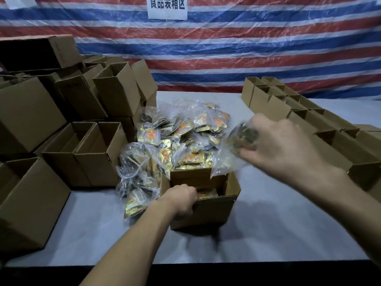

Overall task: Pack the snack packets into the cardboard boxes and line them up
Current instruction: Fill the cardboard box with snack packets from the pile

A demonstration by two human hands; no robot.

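Observation:
An open cardboard box stands in the middle of the white table, with gold and orange snack packets showing inside. My left hand grips the box's near left rim, fingers curled over the edge. My right hand is raised above and to the right of the box and grips a clear plastic bag of snack packets, which is blurred. Behind and left of the box lies a heap of snack packets in clear bags.
Several open empty cardboard boxes are stacked along the left side. A row of small boxes runs along the right edge. A white table spreads in front; a striped tarp hangs behind.

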